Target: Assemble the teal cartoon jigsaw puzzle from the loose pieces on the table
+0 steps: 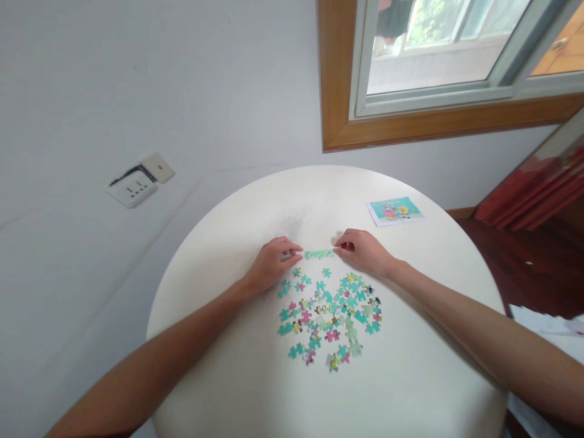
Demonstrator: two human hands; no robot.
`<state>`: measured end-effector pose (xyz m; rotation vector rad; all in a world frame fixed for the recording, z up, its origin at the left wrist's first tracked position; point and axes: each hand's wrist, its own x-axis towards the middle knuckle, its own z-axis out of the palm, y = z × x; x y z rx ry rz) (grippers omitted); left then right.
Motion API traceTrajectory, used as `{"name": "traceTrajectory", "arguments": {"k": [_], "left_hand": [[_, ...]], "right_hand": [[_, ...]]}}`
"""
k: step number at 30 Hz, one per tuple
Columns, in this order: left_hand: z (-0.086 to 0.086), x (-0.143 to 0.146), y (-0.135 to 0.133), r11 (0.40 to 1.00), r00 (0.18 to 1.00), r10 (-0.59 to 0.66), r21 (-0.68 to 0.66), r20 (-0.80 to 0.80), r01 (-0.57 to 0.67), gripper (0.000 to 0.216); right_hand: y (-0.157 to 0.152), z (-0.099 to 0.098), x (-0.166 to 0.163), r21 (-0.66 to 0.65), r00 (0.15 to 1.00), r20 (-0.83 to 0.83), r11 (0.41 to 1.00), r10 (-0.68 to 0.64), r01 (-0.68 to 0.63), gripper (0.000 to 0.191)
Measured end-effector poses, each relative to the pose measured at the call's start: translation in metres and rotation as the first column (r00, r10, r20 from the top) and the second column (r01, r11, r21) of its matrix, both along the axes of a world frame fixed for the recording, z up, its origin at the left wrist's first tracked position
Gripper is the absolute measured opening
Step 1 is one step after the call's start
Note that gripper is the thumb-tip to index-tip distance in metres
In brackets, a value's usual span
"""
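Joined strip: a short row of green and yellow puzzle pieces [318, 254], seemingly fitted together, lying flat on the table beyond the loose pieces, between the two hands.
Left hand [272, 261]: at the strip's left end, thumb and forefinger curled toward each other with a small gap; whether they touch the strip I cannot tell.
Right hand [364, 250]: at the strip's right end, thumb and forefinger tips drawn close together at its edge; whether they pinch it is too small to tell.
Done: by the look of it, only this one narrow row is put together; its separate joints are too small to check.
Left: most pieces, I judge, as the loose pieces [333, 336] lie scattered on the near side of the strip, teal, pink, yellow and pale green, some touching or overlapping.
Lone piece [326, 272]: a teal one just below the strip, apart from the others.
Picture card [396, 211]: flat, beyond the right hand, near the far edge.
Table [219, 389]: white, rounded, against the wall below the window [433, 61].
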<state>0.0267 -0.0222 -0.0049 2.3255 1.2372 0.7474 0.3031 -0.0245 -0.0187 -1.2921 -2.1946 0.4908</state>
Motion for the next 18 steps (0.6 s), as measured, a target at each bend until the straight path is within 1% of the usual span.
{"name": "traceTrajectory", "arguments": {"k": [7, 10, 11, 12, 14, 16, 18], "left_hand": [[0.001, 0.002, 0.001, 1.0, 1.0, 0.004, -0.021, 0.017, -0.004, 0.015], [-0.001, 0.002, 0.001, 0.999, 1.0, -0.003, -0.049, 0.021, 0.004, 0.018], [-0.002, 0.003, 0.001, 0.999, 1.0, -0.01, -0.053, 0.023, 0.011, 0.018], [-0.003, 0.003, 0.002, 0.998, 1.0, -0.017, -0.053, 0.026, 0.018, 0.019], [-0.005, 0.003, 0.002, 0.998, 0.999, -0.025, -0.05, 0.033, 0.027, 0.021], [-0.007, 0.002, 0.003, 0.999, 0.999, -0.024, -0.045, 0.042, 0.026, 0.022], [-0.008, 0.002, 0.003, 0.999, 0.999, -0.022, -0.044, 0.049, 0.024, 0.024]], "right_hand": [[0.001, 0.0, 0.001, -0.007, 1.0, 0.003, 1.0, -0.002, 0.002, 0.014], [-0.002, 0.006, 0.0, -0.014, 1.0, -0.008, 1.0, -0.004, 0.004, 0.013], [-0.005, 0.01, -0.001, -0.016, 1.0, -0.014, 1.0, 0.018, -0.018, 0.012], [-0.009, 0.015, -0.001, -0.019, 0.998, -0.017, 0.998, 0.059, -0.059, 0.012], [-0.017, 0.026, -0.002, -0.029, 0.978, -0.02, 0.977, 0.21, -0.21, 0.013], [-0.027, 0.038, -0.003, -0.051, 0.927, -0.017, 0.926, 0.374, -0.375, 0.014], [-0.035, 0.046, -0.005, -0.079, 0.861, -0.015, 0.858, 0.508, -0.507, 0.013]]}}
